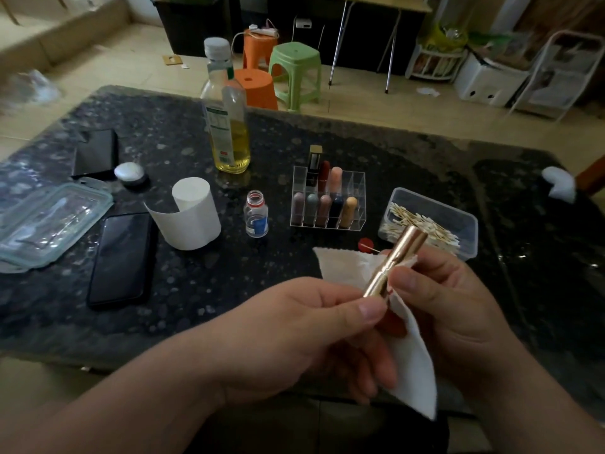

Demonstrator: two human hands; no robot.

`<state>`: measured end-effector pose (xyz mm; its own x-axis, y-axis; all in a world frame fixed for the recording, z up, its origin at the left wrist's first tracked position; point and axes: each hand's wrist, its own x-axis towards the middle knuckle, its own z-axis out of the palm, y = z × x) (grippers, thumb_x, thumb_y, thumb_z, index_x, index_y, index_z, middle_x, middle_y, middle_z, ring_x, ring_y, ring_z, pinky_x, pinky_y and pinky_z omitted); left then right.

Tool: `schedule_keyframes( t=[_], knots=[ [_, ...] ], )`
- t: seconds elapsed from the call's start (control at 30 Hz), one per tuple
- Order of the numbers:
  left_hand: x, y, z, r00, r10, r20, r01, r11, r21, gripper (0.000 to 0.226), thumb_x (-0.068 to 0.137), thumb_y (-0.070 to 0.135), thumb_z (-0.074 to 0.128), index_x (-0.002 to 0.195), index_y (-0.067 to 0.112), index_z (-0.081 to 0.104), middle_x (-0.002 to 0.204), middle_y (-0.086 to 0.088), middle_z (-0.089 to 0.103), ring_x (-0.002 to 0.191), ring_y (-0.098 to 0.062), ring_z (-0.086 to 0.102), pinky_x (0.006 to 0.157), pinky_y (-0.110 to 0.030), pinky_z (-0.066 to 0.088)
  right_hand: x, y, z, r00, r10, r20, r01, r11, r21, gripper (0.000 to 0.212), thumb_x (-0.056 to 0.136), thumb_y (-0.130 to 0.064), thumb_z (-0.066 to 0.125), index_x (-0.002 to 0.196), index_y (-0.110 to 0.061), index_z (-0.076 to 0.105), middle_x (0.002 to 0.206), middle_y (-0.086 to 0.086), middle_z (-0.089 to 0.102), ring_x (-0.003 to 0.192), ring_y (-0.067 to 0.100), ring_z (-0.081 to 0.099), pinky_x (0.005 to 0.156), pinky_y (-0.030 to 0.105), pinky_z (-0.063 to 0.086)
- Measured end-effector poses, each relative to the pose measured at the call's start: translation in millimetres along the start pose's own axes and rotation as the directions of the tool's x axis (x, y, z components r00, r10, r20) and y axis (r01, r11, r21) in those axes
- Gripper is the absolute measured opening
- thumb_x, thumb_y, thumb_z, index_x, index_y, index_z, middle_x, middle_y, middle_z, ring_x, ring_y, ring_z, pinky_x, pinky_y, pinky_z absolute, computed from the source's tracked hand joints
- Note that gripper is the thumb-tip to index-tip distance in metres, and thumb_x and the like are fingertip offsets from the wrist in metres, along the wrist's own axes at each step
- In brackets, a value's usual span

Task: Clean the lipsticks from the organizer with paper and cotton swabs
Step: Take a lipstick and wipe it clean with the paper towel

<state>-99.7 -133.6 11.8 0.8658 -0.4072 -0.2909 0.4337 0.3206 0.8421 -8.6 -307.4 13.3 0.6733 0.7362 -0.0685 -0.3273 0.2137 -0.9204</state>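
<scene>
Lipstick tube (394, 265), gold and tilted, is being held above the dark counter (183, 322) by both hands, the left hand (314, 335) pinching its lower end, the right hand (458, 309) fingers (409, 283) pressing white paper (412, 365) against it, the clear organizer (327, 198) of lipsticks standing beyond.

Both hands (314, 326) (455, 306) raised, fingers pinched together.

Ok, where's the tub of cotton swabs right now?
In the head view, the tub of cotton swabs sits on the table's right side, just right of the clear lipstick organizer, behind the raised gold lipstick.
</scene>
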Motion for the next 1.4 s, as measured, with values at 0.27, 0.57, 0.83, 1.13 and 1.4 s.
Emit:
schedule_keyframes(
  t=[0.27, 0.57, 0.83, 1.13, 1.4],
  knots=[
    [0, 2, 8, 0.955, 0.126, -0.269, 0.019, 0.878, 0.479, 0.025, 0.089, 0.044, 0.068, 0.095, 0.022, 0.077, 0.088, 0.0, 0.078, 0.079, -0.017, 0.073, 0.079, -0.036, 0.062, 0, 1, 0, 0.998, -0.025, -0.049, 0.021, 0.996, -0.085, 0.031, 0.063, -0.041, 0.09, 0.081, -0.018, 0.078, 0.079, 0.008, 0.074, 0.072, 0.02, 0.073, 0.065, 0.03, 0.059],
    [7, -2, 9, 0.994, 0.065, -0.093, -0.068, 0.997, -0.036, 0.016, 0.096, 0.019, 0.066, 0.093, 0.01, 0.079, 0.086, -0.013, 0.072, 0.077, -0.023, 0.067, 0.074, -0.032, 0.057, 0, -6, -9, 0.998, 0.035, 0.051, -0.04, 0.994, 0.106, 0.027, 0.068, -0.03, 0.09, 0.081, -0.011, 0.075, 0.075, 0.009, 0.072, 0.067, 0.018, 0.07, 0.063, 0.029, 0.058],
    [1, 6, 25, 0.869, 0.296, -0.396, -0.039, 0.839, 0.542, 0.017, 0.076, 0.039, 0.078, 0.088, 0.028, 0.08, 0.082, 0.011, 0.078, 0.071, -0.001, 0.072, 0.066, -0.016, 0.056, 1, -8, -12, 1.0, 0.001, 0.013, 0.0, 0.999, -0.036, 0.023, 0.067, -0.031, 0.088, 0.08, -0.016, 0.077, 0.08, 0.007, 0.074, 0.074, 0.02, 0.073, 0.067, 0.031, 0.06],
    [5, -1, 8, 0.998, 0.04, 0.055, -0.035, 0.994, -0.1, 0.022, 0.096, 0.028, 0.059, 0.1, 0.014, 0.075, 0.091, -0.015, 0.072, 0.076, -0.02, 0.066, 0.065, -0.026, 0.053, 1, -5, -7, 0.996, 0.02, 0.087, -0.027, 0.997, 0.069, 0.026, 0.071, -0.03, 0.088, 0.085, -0.012, 0.076, 0.077, 0.007, 0.073, 0.069, 0.017, 0.071, 0.064, 0.027, 0.058],
    [-4, 7, 31, 0.882, 0.26, -0.394, 0.06, 0.766, 0.64, 0.014, 0.087, 0.043, 0.067, 0.093, 0.035, 0.076, 0.084, 0.011, 0.076, 0.078, -0.009, 0.073, 0.074, -0.033, 0.063, 2, -5, -14, 0.999, 0.033, 0.018, -0.032, 0.998, -0.049, 0.027, 0.067, -0.028, 0.089, 0.085, -0.013, 0.075, 0.083, 0.01, 0.073, 0.077, 0.024, 0.073, 0.068, 0.035, 0.06]
  ],
)
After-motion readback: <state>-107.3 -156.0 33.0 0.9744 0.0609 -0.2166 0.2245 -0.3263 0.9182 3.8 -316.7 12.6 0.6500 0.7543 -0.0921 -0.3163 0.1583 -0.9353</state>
